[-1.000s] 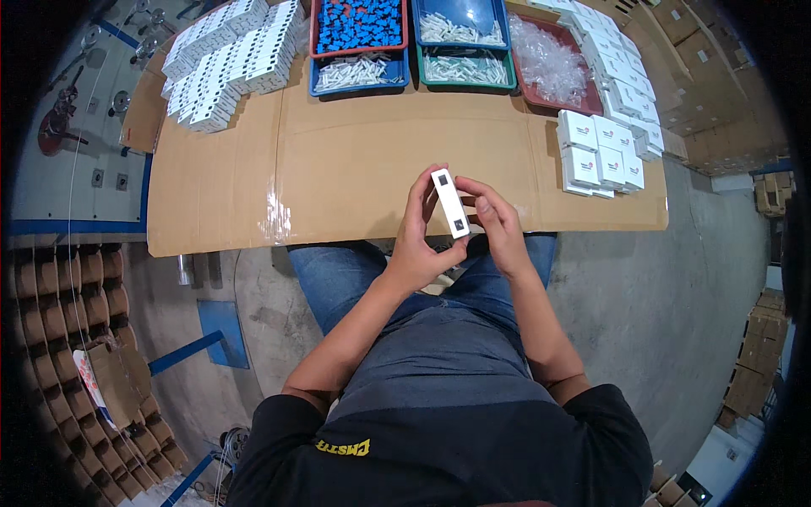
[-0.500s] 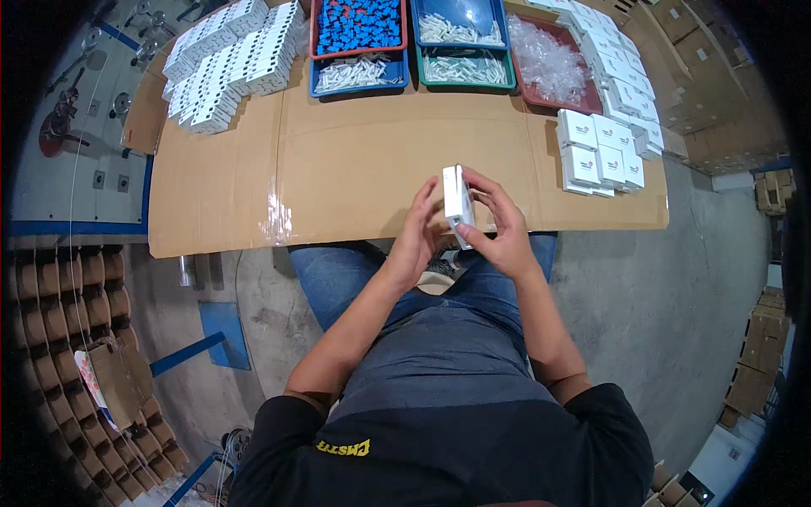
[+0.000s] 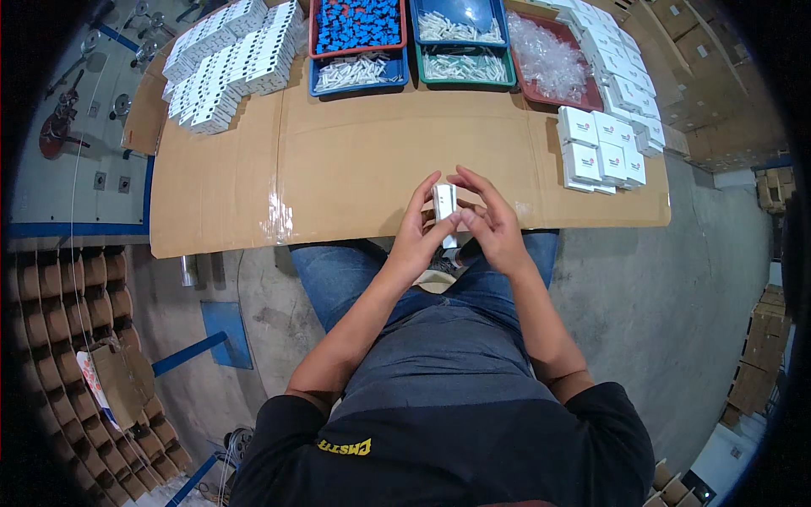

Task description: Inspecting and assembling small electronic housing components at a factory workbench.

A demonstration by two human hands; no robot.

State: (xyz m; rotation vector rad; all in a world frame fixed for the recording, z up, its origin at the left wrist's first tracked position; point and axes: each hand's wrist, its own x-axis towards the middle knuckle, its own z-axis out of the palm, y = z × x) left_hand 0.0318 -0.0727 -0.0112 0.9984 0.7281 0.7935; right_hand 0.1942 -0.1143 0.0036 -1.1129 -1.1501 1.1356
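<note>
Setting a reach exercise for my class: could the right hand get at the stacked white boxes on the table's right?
Probably yes: only flat cardboard shows between the right hand and the stacked white boxes, though that hand is currently occupied with a small white box.

On the brown cardboard-covered worktop, stacked white rectangular boxes lie far left, white square boxes right, shallow red, blue and green plastic trays between, along the back. A slim white box sits between left hand and right hand.
</note>
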